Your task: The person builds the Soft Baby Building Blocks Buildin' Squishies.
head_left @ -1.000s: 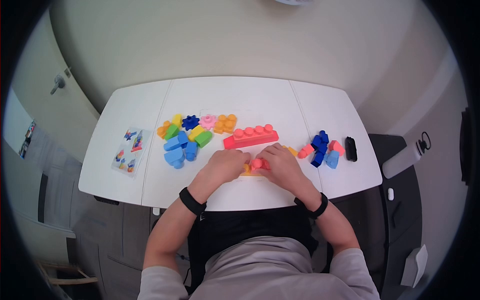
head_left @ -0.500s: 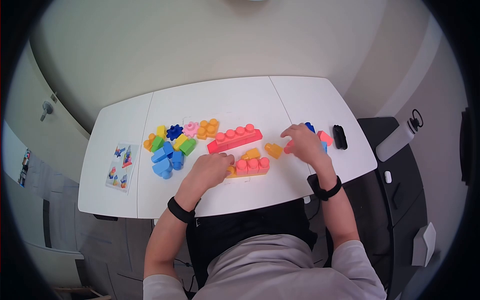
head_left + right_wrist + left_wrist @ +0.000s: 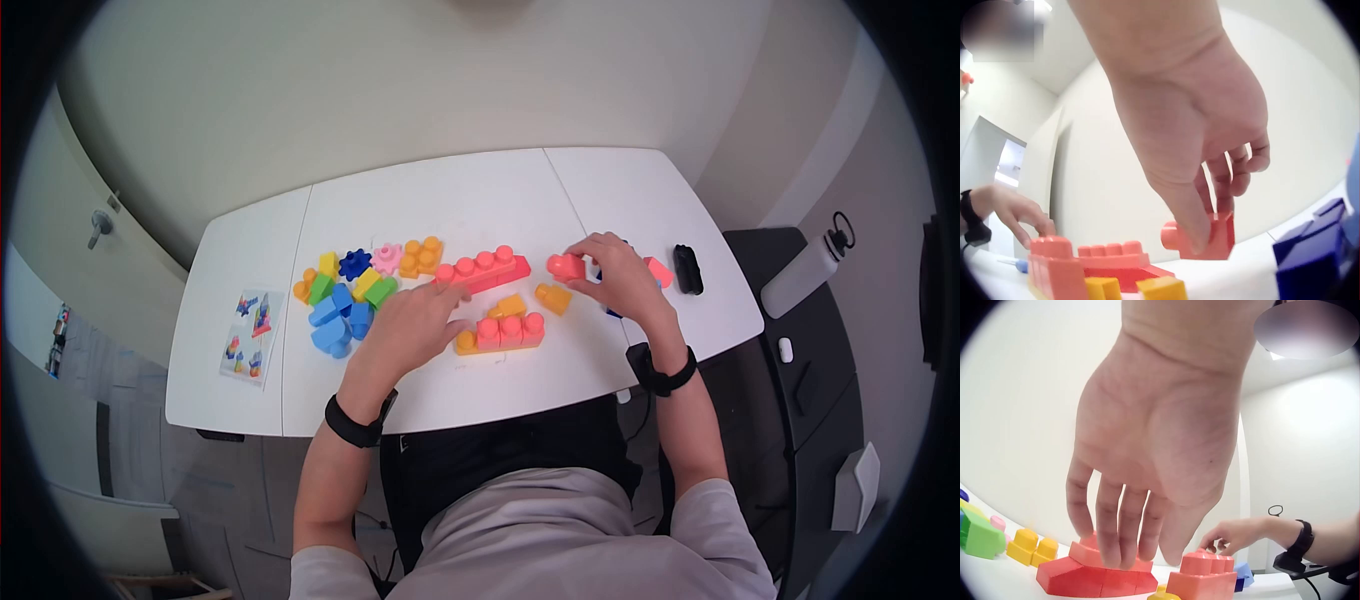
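My right hand [image 3: 625, 280] pinches a coral-red toy building block [image 3: 567, 267] between thumb and fingers. The right wrist view shows the block [image 3: 1222, 240] on its side, its stud facing left. My left hand [image 3: 410, 322] hangs over the near left end of a long red block assembly [image 3: 515, 268], fingers extended downward and holding nothing. Nearer the body stands a yellow base carrying three coral studded blocks [image 3: 510, 333], with a yellow stud showing at its left end. Two loose yellow blocks [image 3: 553, 297] lie between this piece and the right hand.
A cluster of blue blocks [image 3: 330, 335], green, yellow and gear-shaped blocks sits to the left, beside a picture sheet [image 3: 248, 338]. Dark blue blocks [image 3: 1313, 256] lie by the right hand. Farther right are a black case [image 3: 688, 270] and, off the table, a white bottle [image 3: 800, 280].
My right hand left the coral-and-yellow piece, reached right to the block pile, and now brings a coral-red block back leftward. My left hand let go of the piece and moved up and away.
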{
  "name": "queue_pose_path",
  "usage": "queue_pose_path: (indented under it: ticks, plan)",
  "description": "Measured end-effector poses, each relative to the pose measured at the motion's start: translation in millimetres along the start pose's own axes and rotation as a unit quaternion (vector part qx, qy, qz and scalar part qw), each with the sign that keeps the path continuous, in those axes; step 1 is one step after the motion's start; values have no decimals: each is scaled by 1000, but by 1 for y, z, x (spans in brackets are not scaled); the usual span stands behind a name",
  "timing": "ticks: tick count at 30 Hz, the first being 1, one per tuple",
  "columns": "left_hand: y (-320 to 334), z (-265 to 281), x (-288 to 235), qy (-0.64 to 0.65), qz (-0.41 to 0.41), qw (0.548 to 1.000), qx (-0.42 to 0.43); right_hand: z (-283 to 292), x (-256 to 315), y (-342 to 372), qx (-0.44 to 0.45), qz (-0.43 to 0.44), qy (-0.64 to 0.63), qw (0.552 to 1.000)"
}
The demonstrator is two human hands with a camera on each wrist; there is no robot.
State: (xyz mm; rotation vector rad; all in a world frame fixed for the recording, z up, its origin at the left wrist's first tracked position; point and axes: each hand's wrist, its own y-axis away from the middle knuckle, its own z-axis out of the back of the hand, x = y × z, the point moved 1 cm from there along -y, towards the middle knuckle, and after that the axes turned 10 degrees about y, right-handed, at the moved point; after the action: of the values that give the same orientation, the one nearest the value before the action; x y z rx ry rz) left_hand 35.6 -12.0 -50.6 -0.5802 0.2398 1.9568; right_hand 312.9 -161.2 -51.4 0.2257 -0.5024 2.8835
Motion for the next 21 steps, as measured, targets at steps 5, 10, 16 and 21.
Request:
queue_pose_path:
  ticks: [5,10,16,21]
  plan:
    - [6,11,-34,109,-113,982,-106,13,61,8,-28,108,-104,988]
    - [8,13,-31,127,-151,972,-125,7,85,15,-32,120,-159,979]
    - [10,20,-19,133,-139,975,-110,-5,82,14,-36,139,-155,977]
    - [5,14,6,71,-46,996,-2,-22,62,16,145,97,-9,985]
